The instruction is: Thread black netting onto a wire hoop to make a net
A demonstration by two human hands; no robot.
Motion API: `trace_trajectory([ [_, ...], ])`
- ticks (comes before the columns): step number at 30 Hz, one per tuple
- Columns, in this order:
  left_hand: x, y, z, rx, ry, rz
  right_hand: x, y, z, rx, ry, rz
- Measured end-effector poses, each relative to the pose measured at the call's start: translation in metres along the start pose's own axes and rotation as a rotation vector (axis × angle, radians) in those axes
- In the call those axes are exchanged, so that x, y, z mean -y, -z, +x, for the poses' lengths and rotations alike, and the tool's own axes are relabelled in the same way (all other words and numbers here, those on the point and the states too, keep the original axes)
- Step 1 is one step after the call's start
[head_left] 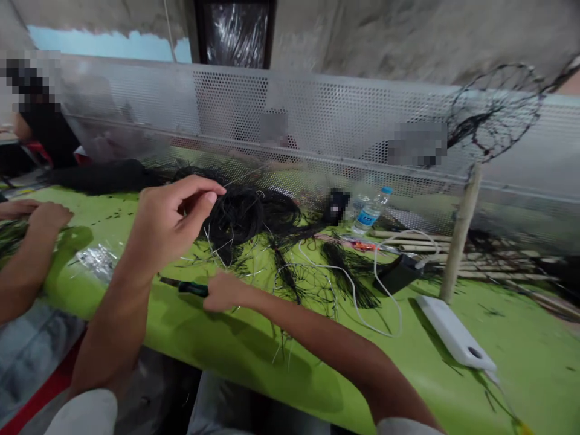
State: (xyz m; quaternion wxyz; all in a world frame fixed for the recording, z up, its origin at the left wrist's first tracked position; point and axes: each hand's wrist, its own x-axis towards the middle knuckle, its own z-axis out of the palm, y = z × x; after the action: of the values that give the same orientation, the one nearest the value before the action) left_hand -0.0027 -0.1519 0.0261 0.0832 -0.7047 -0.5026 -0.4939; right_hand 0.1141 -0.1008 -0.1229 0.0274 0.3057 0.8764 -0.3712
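Crowding the far edge of the green table in the head view: coiled black strands, a water bottle with a blue cap, a dark box with a white cable looping off it, loose sticks. Perforated panel runs behind, along that edge. Toward the right end: an upright wooden post, white power bank just beside its foot, netted hoop up above. Toward the left end: crumpled clear plastic, then a co-worker's hand. In the way: dark netting just beyond the right forearm, which crosses the near edge; left forearm hides part of the surface, too.

Right hand clenched around a green-handled tool, located left of centre, between the coil and the near edge. Tip points to the left end, tilted slightly to the far edge; long axis about parallel to the near edge. Butt hidden in the fist; can't tell if the tool touches the surface. Left hand raised over the table, thumb and forefinger pinching a thin pale strand. Strand slants up toward the panel, far end blurred.
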Motion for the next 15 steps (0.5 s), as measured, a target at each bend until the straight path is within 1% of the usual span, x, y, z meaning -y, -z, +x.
trace_trajectory([
  [1, -0.009, 0.001, 0.005, -0.034, -0.027, 0.007, -0.009, 0.005, -0.016, 0.018, 0.013, 0.106],
  [3, -0.026, 0.005, 0.008, -0.075, -0.043, 0.039, -0.027, 0.015, -0.05, 0.001, 0.062, 0.324],
  [5, -0.04, 0.006, 0.004, -0.11, -0.033, 0.085, -0.042, 0.026, -0.084, -0.06, 0.13, 0.511],
  [7, -0.049, 0.001, -0.002, -0.138, -0.021, 0.1, -0.053, 0.039, -0.113, -0.163, 0.191, 0.653],
  [10, -0.053, -0.017, -0.006, -0.114, -0.016, 0.039, -0.063, 0.06, -0.145, -0.385, 0.251, 0.789],
  [13, -0.053, -0.043, -0.002, -0.06, -0.064, -0.051, -0.069, 0.077, -0.165, -0.621, 0.239, 0.898],
  [15, -0.053, -0.06, 0.002, -0.006, -0.102, -0.117, -0.073, 0.083, -0.172, -0.7, 0.225, 0.963],
])
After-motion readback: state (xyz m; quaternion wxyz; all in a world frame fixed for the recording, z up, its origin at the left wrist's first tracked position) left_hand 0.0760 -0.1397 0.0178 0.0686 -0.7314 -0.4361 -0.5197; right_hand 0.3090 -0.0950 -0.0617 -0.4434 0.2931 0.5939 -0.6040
